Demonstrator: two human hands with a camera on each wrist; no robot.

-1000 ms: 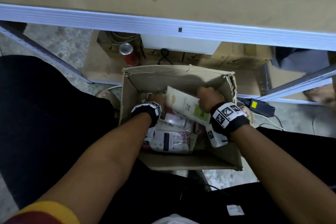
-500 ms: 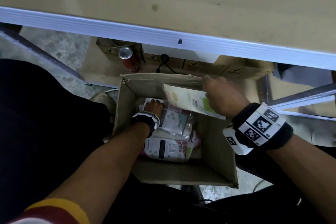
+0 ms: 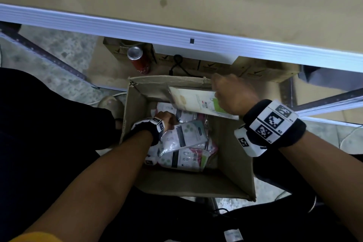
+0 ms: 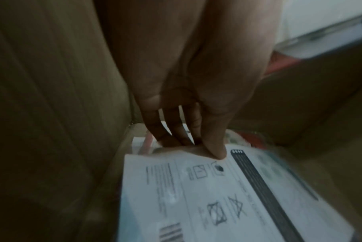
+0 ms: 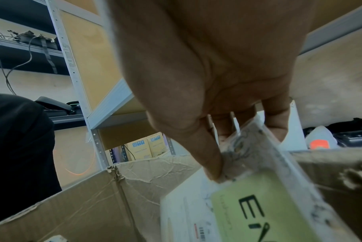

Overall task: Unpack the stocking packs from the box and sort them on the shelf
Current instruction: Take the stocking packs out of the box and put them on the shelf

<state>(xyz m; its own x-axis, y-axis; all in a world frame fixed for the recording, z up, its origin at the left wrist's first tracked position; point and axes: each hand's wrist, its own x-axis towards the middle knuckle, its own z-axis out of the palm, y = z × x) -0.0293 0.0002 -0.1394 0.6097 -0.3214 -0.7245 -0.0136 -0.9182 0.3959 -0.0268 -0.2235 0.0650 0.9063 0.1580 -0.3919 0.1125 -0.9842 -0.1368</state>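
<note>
An open cardboard box (image 3: 233, 167) stands on the floor below the shelf edge (image 3: 176, 31). My right hand (image 3: 229, 94) pinches a flat cream pack with a green label (image 3: 198, 102) and holds it above the box's far rim; thumb and fingers clamp the green-label pack (image 5: 258, 204) in the right wrist view. My left hand (image 3: 167, 118) is deep in the box at its left side, thumb and fingers pinching the top edge of a white pack with laundry symbols (image 4: 207, 193). Several more packs (image 3: 182, 155) lie heaped in the box bottom.
A red drink can (image 3: 138, 59) stands under the shelf behind the box, next to flat cartons (image 3: 255, 72) and a black cable (image 3: 176, 63). Metal shelf uprights (image 5: 72, 68) rise on the left. Dark-clothed legs flank the box on both sides.
My right hand has lifted the cream pack up and back, out of the box toward the shelf. My left hand stayed low in the box and closed on a white pack.
</note>
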